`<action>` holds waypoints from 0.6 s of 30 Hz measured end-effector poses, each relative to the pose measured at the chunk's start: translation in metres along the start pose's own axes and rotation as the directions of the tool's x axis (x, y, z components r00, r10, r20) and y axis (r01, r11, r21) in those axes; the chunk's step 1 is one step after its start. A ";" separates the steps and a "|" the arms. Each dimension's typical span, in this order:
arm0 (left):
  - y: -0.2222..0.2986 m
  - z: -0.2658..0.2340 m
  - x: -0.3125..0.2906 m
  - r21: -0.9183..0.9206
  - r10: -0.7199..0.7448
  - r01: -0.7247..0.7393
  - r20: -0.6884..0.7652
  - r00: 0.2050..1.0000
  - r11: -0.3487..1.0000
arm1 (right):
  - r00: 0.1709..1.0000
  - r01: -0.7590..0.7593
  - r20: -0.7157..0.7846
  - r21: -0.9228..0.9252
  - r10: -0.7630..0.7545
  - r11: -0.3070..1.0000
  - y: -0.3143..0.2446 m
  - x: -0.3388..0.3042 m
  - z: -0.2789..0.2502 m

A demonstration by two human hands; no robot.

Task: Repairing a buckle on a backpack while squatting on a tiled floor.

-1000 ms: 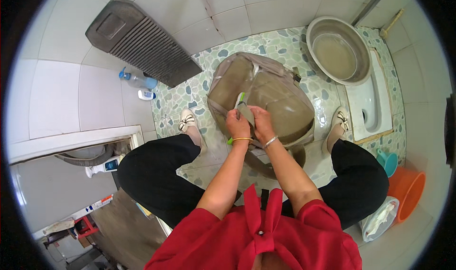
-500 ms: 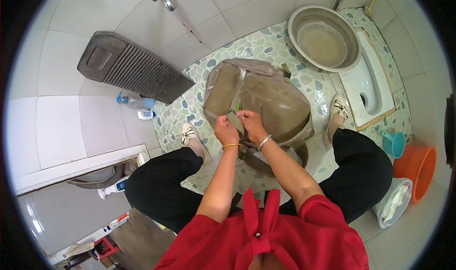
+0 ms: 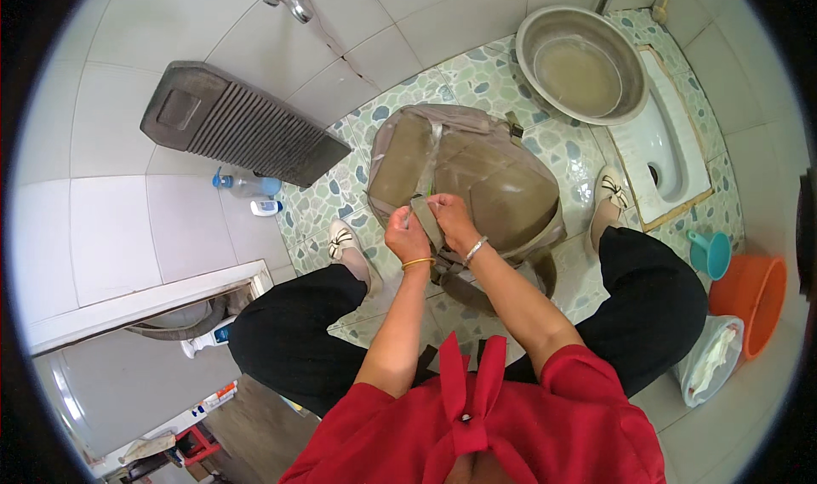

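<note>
A wet olive-brown backpack (image 3: 502,182) lies on the pebble-patterned floor between my feet. Its near side carries a loose strap (image 3: 428,219), which both hands pinch close together. My left hand (image 3: 407,236) has its fingers closed on the strap's left edge. On the other edge, the fingers of my right hand (image 3: 454,220) are closed as well. A wider shoulder strap (image 3: 472,295) trails from the bag toward me, below my hands. The fingertips are partly hidden behind the strap.
A ridged dark washboard (image 3: 247,122) leans at the left wall near bottles (image 3: 247,183). At the back right, a metal basin (image 3: 521,54) of cloudy water rests by a squat toilet (image 3: 672,144). A teal scoop (image 3: 711,254), orange bucket (image 3: 749,305) and bagged bin (image 3: 711,361) stand at right.
Both hands keep hold of the strap, which is turned slightly and shows more of its flat face between them. The whole view has shifted a little; the backpack stays in place.
</note>
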State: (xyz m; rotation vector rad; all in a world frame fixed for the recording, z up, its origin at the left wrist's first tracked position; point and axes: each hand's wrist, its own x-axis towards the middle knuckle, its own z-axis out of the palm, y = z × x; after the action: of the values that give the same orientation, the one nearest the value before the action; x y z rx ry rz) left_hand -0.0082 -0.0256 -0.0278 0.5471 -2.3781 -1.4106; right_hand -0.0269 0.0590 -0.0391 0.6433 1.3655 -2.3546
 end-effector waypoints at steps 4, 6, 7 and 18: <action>0.005 0.003 -0.005 0.119 0.092 -0.086 -0.049 0.995 0.989 | 0.999 -0.001 -0.035 0.049 0.002 0.999 0.006 -0.002 -0.006; 0.016 -0.002 -0.005 0.192 0.136 -0.130 -0.022 0.990 0.973 | 0.999 -0.016 -0.038 0.091 0.020 0.996 0.005 -0.002 -0.008; 0.020 -0.006 -0.003 0.267 0.239 -0.246 0.058 0.969 0.932 | 1.000 -0.017 -0.009 0.143 0.019 0.990 0.005 -0.001 -0.010; 0.030 -0.036 0.041 0.174 0.587 -0.887 0.693 0.419 0.427 | 0.981 -0.149 0.162 0.287 0.105 0.946 0.009 0.015 -0.032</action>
State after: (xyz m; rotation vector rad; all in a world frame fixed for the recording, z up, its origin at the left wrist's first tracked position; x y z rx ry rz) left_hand -0.0324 -0.0595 0.0191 -0.9776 -2.7955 -0.4448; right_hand -0.0287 0.0815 -0.0674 0.6075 0.8866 -2.4681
